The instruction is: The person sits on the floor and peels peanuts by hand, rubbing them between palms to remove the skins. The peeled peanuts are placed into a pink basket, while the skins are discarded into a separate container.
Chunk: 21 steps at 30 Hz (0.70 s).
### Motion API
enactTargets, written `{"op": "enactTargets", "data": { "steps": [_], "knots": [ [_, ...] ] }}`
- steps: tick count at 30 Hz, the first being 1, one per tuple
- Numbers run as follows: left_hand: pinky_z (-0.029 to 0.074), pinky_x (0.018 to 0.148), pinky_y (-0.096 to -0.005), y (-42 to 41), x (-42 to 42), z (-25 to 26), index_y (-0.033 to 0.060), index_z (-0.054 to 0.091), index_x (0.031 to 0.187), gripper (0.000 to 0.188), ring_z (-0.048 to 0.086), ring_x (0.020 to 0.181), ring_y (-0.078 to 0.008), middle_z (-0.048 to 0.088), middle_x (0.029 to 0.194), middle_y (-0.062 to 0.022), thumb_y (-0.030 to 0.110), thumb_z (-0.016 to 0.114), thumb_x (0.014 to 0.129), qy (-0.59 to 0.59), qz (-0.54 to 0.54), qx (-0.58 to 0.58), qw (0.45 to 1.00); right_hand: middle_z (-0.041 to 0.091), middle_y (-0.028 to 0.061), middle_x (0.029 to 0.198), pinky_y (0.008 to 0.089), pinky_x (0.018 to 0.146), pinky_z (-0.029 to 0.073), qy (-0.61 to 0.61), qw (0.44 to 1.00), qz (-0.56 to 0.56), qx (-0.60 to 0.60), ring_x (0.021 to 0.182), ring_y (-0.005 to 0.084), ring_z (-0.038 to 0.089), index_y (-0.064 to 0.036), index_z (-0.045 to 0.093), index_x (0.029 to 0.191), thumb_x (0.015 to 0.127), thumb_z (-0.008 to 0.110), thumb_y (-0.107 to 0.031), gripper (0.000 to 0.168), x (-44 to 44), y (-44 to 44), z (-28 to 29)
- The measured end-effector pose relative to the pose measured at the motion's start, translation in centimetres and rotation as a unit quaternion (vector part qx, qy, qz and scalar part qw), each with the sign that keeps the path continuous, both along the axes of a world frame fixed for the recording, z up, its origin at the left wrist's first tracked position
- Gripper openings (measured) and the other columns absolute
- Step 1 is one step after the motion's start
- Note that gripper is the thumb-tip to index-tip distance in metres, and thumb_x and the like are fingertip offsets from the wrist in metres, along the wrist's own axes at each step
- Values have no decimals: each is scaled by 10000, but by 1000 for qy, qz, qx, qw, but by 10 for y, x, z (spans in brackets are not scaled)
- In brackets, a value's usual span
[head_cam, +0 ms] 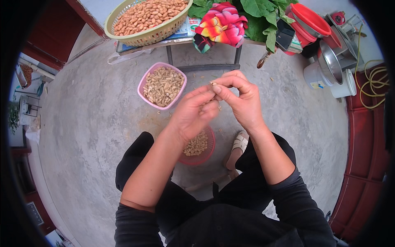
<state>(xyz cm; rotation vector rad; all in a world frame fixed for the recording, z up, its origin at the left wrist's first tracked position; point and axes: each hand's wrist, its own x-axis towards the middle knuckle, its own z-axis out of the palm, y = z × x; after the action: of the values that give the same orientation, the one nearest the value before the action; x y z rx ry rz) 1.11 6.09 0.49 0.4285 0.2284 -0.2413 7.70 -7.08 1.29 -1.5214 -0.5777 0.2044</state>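
Note:
My left hand (197, 108) and my right hand (242, 94) meet in front of me with their fingertips together. A small pale piece (213, 83), apparently a peanut, is pinched between them and mostly hidden by the fingers. Left of the hands, a square pink tub (140, 89) on the floor holds many greyish-brown peanut pods or shells (163, 86). Under my left wrist, between my feet, stands a round pink basket (211, 148). Paler small peanut pieces (196, 145) lie in it, partly covered by the forearm.
A low table (203, 67) ahead bears a pale green basket (154, 37) of peanut kernels (148, 15), a flowered cloth (220, 24), large green leaves (257, 9) and a black open box (284, 34). Red basins (310, 18), a steel bowl (331, 61) and white buckets (318, 75) stand at right.

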Motion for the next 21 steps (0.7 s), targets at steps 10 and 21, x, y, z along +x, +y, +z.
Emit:
{"op": "enactTargets", "data": {
  "steps": [10, 21],
  "knots": [
    [302, 449, -206, -4, 2, -8, 27, 555, 950, 134, 407, 548, -67, 488, 744, 0, 129, 479, 908, 40, 15, -1, 999, 570, 41, 770, 303, 689, 427, -212, 966, -86, -119, 782, 198, 519, -71, 678, 809, 693, 713, -59, 122, -3, 1, -1],
    [442, 729, -276, -12, -1, 1, 19, 573, 871, 408, 550, 769, -161, 599, 859, -75, 352, 355, 961, -26, 181, -16, 983, 586, 91, 1072, 309, 909, 397, 258, 959, -27, 116, 1045, 227, 534, -41, 538, 1163, 916, 498, -274, 342, -8, 9, -12]
  ]
}}
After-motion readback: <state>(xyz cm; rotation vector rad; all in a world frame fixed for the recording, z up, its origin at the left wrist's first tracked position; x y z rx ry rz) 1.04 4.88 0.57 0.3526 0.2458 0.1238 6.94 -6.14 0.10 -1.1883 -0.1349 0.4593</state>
